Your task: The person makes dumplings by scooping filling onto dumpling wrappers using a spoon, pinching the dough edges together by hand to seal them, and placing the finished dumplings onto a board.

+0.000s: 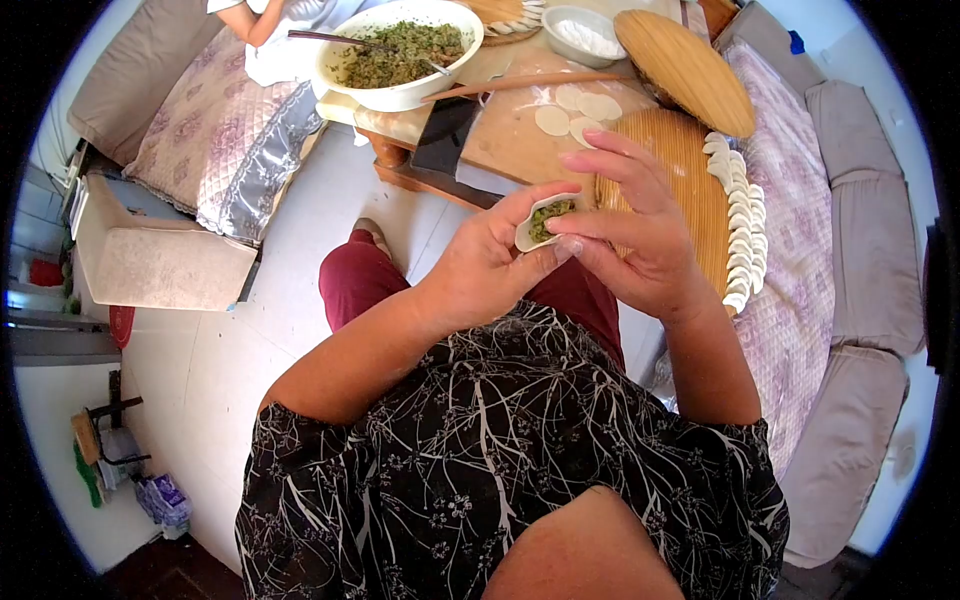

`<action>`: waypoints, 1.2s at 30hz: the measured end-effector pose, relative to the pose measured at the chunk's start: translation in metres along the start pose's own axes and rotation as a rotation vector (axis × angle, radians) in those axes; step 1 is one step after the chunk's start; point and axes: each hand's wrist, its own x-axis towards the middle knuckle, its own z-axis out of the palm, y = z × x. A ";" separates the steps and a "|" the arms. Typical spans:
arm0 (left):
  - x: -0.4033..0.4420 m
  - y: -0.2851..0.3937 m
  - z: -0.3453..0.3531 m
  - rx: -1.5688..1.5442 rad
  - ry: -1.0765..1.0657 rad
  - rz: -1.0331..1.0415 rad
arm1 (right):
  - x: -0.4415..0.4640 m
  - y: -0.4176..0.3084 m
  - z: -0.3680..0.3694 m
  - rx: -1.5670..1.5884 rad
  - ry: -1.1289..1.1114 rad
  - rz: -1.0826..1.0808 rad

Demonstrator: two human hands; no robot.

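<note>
Between my two hands is a dumpling wrapper (524, 236) with green filling (550, 217) inside, its top still parted. My left hand (480, 255) cups it from the left, with thumb and forefinger around its side. The thumb and forefinger of my right hand (640, 235) pinch its right edge, while the other fingers stick up. Beyond my hands, several flat round wrappers (552, 120) lie on a floured wooden board (510, 140). Finished dumplings (740, 215) line the right edge of a round woven tray (690, 190).
A white bowl of chopped green filling (400, 55) stands on the table with utensils in it. A rolling pin (530, 84) lies across the board. Behind are a bowl of flour (585, 35) and another round tray (685, 70). Another person's arm (255, 22) shows at top left.
</note>
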 end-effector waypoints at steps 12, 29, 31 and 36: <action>-0.003 -0.003 0.000 0.318 0.040 0.146 | -0.007 0.013 0.017 0.602 0.055 0.334; -0.005 0.006 -0.003 -0.109 0.076 -0.036 | -0.028 0.005 0.028 0.265 0.347 0.192; -0.005 0.007 -0.001 -0.117 0.067 -0.051 | -0.029 0.003 0.032 0.186 0.348 0.163; -0.007 0.008 0.001 -0.107 0.083 -0.095 | -0.029 0.000 0.034 0.107 0.344 0.149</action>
